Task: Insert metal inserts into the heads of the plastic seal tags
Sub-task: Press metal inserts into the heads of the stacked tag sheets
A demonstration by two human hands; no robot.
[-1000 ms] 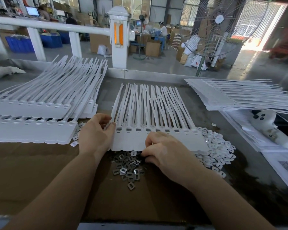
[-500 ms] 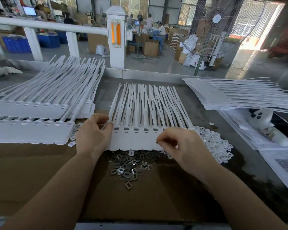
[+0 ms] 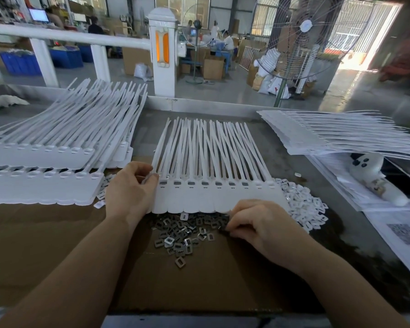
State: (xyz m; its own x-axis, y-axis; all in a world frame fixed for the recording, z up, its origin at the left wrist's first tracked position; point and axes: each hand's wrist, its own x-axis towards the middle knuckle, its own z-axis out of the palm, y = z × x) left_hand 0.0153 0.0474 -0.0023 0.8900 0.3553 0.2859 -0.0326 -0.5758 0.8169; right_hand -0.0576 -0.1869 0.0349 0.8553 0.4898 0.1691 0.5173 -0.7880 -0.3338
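While the strip of seal tags (image 3: pixel 213 197) lies mid-bench with seven heads looking filled and two at its 3 o'clock end seemingly empty, the left hand (image 3: pixel 130 192) grips its 9 o'clock edge; the right hand (image 3: pixel 253 221) curls into the metal inserts (image 3: pixel 185 230) at 6 o'clock, apparently picking one to seat next; no legible writing anywhere

One head-worn wide-angle view looks forward and down, close over the workbench (image 3: pixel 282 147); distant hall seemingly blurred

Sunlit workshop, standing fan (image 3: pixel 304 39), railing (image 3: pixel 64 37)
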